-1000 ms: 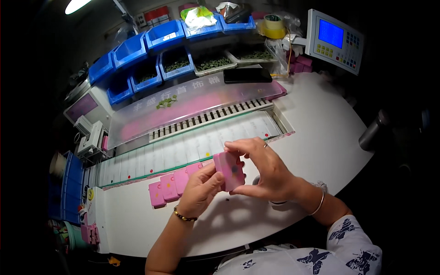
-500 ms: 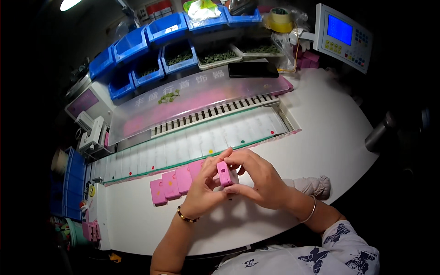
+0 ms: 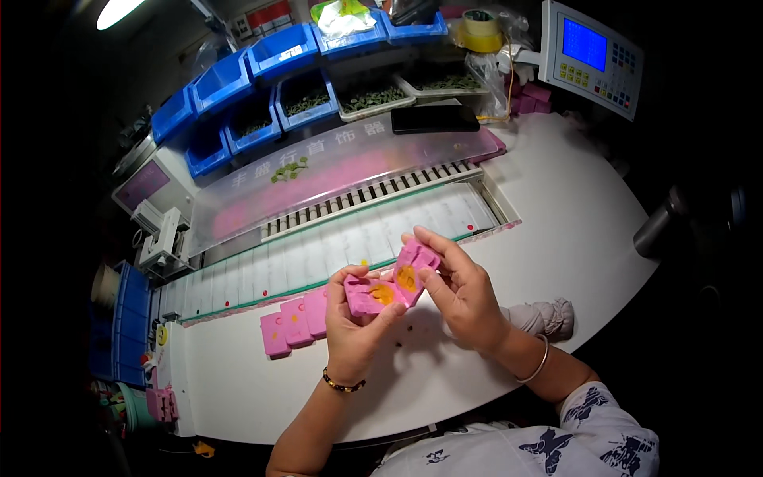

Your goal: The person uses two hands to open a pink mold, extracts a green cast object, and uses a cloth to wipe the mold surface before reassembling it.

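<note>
My left hand grips one half of a pink rubber mould, with the thumb at its lower edge. My right hand grips the other half, tilted upward. The halves lie spread apart and touch or nearly touch at the middle, showing their inner faces, each with a yellow-orange patch. Left of my hands a row of flat pink blocks lies overlapping on the white bench, below a long track of white plates with a green edge.
Blue bins and trays of small dark green pieces line the back, with a frosted plastic sheet and black phone. At right are a control panel, dark cylinder and crumpled fabric; at left, a small machine.
The pink mould, closed as one block earlier, is now opened into two halves with inner faces up. My right hand has lifted its half up and right; my left hand tilts the other.
</note>
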Demonstrator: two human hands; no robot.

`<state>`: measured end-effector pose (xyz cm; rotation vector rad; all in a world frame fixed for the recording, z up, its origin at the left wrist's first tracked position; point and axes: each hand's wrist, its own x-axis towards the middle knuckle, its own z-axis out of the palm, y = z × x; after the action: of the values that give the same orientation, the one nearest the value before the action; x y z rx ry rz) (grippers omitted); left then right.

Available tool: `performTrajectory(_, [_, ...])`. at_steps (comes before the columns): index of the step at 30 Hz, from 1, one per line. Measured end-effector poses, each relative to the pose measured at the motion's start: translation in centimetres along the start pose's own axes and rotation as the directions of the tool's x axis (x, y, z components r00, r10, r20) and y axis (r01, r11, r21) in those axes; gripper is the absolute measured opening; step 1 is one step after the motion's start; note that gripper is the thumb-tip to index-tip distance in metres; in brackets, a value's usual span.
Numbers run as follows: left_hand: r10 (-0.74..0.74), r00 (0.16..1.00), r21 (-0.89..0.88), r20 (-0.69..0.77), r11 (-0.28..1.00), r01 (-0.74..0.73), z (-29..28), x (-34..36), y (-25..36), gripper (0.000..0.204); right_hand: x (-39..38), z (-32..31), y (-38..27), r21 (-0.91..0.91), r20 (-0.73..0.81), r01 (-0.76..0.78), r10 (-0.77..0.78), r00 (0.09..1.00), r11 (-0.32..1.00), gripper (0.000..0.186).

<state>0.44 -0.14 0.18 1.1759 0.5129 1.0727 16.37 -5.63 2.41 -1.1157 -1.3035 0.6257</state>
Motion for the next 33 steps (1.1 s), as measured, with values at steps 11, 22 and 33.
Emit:
performTrajectory(11, [0.283,0.948,0.186,0.147,0.933,-0.307,0.8,0.0,-0.6,0.051,0.1,-0.1,0.3,0.277,0.011,-0.065,0.064,0.998,0.959,0.041])
performTrajectory(22, [-0.031,0.999,-0.343,-0.035,0.939,0.017,0.7,-0.1,1.5,0.052,-0.3,-0.3,-0.3,0.076,0.156,0.100,-0.111,0.981,0.992,0.038])
performTrajectory(33, [-0.346,0.938,-0.673,0.021,0.689,0.269,-1.8,0.7,0.0,0.053,-1.9,2.1,-0.4,-0.085,0.466,0.385,-0.305,0.831,0.919,0.030])
